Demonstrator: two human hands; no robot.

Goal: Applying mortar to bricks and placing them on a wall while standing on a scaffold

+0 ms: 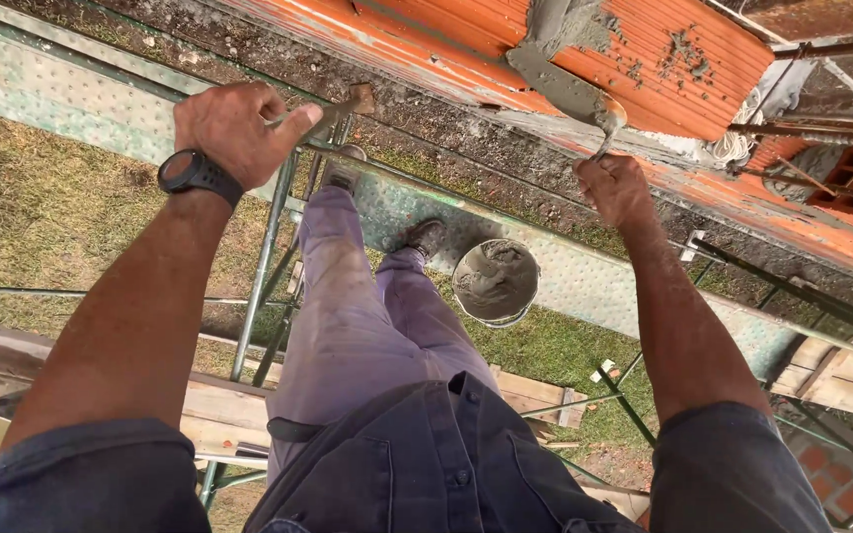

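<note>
A trowel [567, 91] loaded with wet grey mortar is gripped by the right hand [612, 188], fingers wrapped tight round the handle up at about 1 o'clock. The blade is laid flat against the orange ribbed brick [663, 49], probably so the mortar gets pressed on instead of sliding off. Over at 11 o'clock the left hand [234, 128] is closed into a fist round a thin rod or tool handle [333, 111], thumb on top; what exactly it is can't be made out. A black watch [194, 173] is worn on that wrist. A bucket [495, 281] of mortar is parked on the scaffold plank [584, 281] at dead centre, right by the boots [426, 237], likely kept within easy scooping reach. Grass is seen far below.
</note>
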